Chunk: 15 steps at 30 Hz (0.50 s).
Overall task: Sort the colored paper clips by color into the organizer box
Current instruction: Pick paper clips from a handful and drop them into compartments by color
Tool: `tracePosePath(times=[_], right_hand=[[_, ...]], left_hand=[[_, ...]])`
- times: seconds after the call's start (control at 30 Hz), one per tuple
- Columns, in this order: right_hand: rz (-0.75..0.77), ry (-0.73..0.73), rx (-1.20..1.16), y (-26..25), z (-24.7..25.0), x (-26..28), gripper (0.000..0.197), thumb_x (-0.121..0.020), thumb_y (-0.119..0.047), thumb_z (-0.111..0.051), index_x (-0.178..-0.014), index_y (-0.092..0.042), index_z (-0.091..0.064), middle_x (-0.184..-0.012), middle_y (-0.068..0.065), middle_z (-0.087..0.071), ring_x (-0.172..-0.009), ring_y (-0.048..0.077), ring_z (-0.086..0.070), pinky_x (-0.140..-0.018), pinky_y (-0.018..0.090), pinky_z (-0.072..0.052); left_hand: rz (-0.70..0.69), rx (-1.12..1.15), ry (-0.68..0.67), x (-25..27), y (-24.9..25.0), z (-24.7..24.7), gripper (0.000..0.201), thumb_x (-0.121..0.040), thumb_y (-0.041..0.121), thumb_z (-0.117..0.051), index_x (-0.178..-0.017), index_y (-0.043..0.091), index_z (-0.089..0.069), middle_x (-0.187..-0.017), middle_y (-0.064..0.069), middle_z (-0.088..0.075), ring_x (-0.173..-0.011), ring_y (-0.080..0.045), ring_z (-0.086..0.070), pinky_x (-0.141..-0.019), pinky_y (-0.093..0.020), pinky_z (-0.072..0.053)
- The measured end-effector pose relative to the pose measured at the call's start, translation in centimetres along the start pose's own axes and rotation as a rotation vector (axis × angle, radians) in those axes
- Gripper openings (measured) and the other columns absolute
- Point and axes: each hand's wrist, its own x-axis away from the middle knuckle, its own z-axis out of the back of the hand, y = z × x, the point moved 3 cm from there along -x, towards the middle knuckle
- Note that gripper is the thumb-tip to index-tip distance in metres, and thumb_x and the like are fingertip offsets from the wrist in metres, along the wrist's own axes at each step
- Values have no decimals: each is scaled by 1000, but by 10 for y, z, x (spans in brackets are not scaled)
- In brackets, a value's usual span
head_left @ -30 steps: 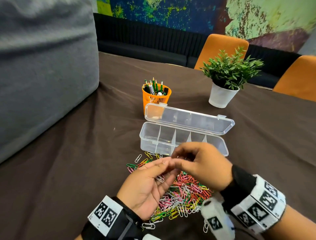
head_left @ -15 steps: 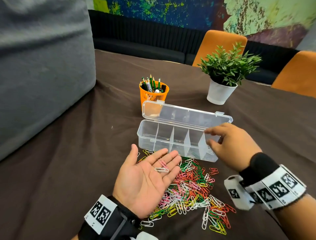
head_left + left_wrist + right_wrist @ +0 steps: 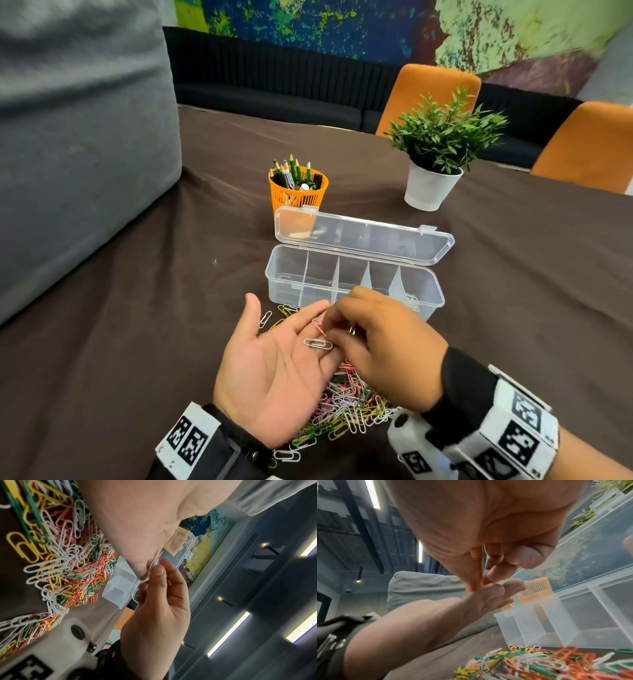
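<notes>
Right hand (image 3: pixel 383 346) picking clips off the flat, fingers-straight left hand (image 3: pixel 274 370).
Right fingertips pinch at a pink clip (image 3: pixel 319 327) beside a white clip (image 3: pixel 318 343) on the left fingers; clip pile (image 3: pixel 346 407) at 6 o'clock of the open box (image 3: pixel 352 284). Risk: clips interlock or slip, land in the wrong slot. No readable text, only square black-and-white wrist markers (image 3: pixel 187 440).

The right hand (image 3: pixel 154 601) pinches a pink clip (image 3: pixel 157 557) at the left hand's (image 3: pixel 137 520) fingertips. Mixed clips (image 3: pixel 60 561) lie beside the clear organizer box (image 3: pixel 120 588).
</notes>
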Motion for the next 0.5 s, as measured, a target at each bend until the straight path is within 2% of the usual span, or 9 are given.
tracePosePath(times=[0.07,0.13,0.2,0.27,0.33,0.37,0.4,0.43,0.5], right_hand=[[24,-34,1,-1,0,1,15,-89,-32,-58,-100,-33,-67,-92,-14,-54,-85,5,-55,-76,25,-48],[67,-45,56,-4,-2,4,15,-89,-33,-54,-97,-33,-67,-94,-12,-54,-85,9,-57,-74,32,-50],[106,-45,84,-6,-5,6,14,-89,-32,-53,-95,-32,-66,-96,-11,-52,-82,12,-57,-71,34,-51],[93,-52,52,-6,-7,10,16,-90,-35,-53,-95,-29,-67,-100,-10,-50,-83,12,-56,-75,31,-50],[44,-59,7,-7,-11,14,17,-90,-38,-55,-97,-26,-66,-104,-11,-46,-88,11,-54,-81,25,-46],[27,-57,-13,-8,-14,16,16,-90,-38,-55,-96,-26,-65,-104,-11,-45,-90,10,-53,-83,24,-45],[21,-40,-40,-9,-14,19,14,-90,-37,-56,-95,-26,-63,-103,-12,-45,-90,10,-52,-83,24,-45],[22,-18,-70,-10,-14,22,12,-89,-35,-55,-93,-27,-62,-102,-12,-45,-89,8,-52,-83,25,-46],[7,59,-130,-5,-1,24,6,-87,-33,-56,-88,-28,-60,-95,-14,-50,-82,3,-52,-78,23,-47]], left_hand=[[8,-11,-11,2,-3,-4,100,-92,73,-38,-146,-11,-35,-136,-19,-51,-121,-29,-52,-108,-33,-35],[17,-34,6,3,-5,-3,96,-94,71,-37,-146,-10,-36,-131,-18,-55,-116,-26,-55,-109,-32,-34],[35,-37,-40,4,-6,-4,94,-97,69,-35,-149,-9,-31,-139,-19,-52,-121,-25,-54,-108,-35,-36],[36,-49,-97,3,-5,-5,95,-98,69,-29,-154,-5,-13,-148,-21,-44,-130,-27,-48,-108,-36,-36],[39,-92,-171,4,-9,-6,93,-99,70,-14,-153,-2,9,-148,-22,-42,-132,-30,-47,-106,-36,-36],[46,-118,-193,4,-10,-8,92,-100,68,-9,-153,-5,10,-146,-22,-44,-132,-30,-47,-105,-35,-36],[50,-145,-191,2,-12,-10,88,-102,63,-13,-154,-6,2,-141,-23,-47,-131,-30,-48,-106,-36,-36],[61,-155,-149,2,-12,-13,81,-104,56,-25,-154,-6,-11,-136,-23,-51,-129,-30,-49,-108,-36,-36],[70,-171,57,-2,-12,-8,65,-100,40,-47,-146,-5,-40,-120,-23,-62,-116,-28,-57,-108,-36,-41]])
